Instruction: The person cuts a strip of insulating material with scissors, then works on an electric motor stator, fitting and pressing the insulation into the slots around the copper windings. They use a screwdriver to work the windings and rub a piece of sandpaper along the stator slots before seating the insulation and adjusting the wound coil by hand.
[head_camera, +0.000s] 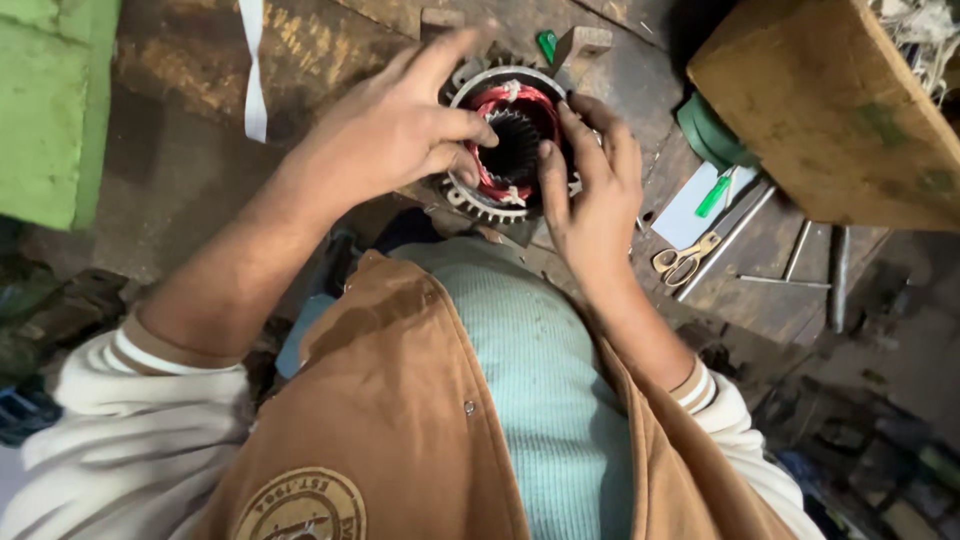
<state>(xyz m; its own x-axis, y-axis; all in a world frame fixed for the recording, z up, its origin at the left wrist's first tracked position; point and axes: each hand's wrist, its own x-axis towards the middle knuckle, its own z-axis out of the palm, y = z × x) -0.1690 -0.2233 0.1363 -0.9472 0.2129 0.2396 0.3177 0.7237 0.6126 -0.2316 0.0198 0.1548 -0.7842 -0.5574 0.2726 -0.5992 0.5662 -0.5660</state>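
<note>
One motor stator (510, 150) with red windings, on the tabletop (760, 280) at its near edge. Left hand (395, 130) and right hand (595, 190), two, fingers grasping its rim and bore. Beside: one pair of scissors (685, 260), one green-handled screwdriver (715, 195), one white card (690, 215), one wooden block (830, 110).

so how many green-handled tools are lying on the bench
2 that I can see: one green-handled tool lies on the pale card right of the hands, above the scissors; another green handle pokes out behind the motor stator. More may be hidden.
</note>
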